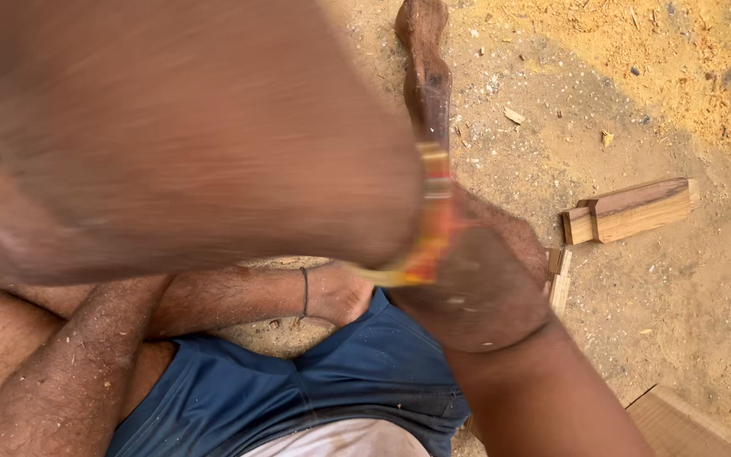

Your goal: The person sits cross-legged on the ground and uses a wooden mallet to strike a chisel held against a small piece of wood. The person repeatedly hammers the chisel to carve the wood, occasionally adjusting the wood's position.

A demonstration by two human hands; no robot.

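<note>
Here, the right hand (475,288) is seen closed in a fist around a long dark-brown wooden piece (426,72), which is gripped near its lower end and held pointing away from the body over the sawdust-covered sandy ground (636,101). Just above the fist, a blurred band of yellow, orange and red (433,216) is wrapped around or laid against the piece; which of the two cannot be told, since that part is smeared by motion. The firm fisted hold appears to be chosen so that the piece is kept steady and clear of the lap while it is being worked. The left hand (171,135) is raised very close to the camera and fills the upper left of the view as a large blur, so whether it is open, closed or holding anything cannot be told. The person is seated low, with bare legs folded, and dark-blue shorts (298,381) dusted with fine wood particles are seen below the hands. To the right, a short squared block of pale and reddish wood (628,211) lies on the ground, well apart from the hands, and the corner of a flat pale wooden board (687,427) shows at the lower right edge. Small wood chips are scattered across the ground.
</note>
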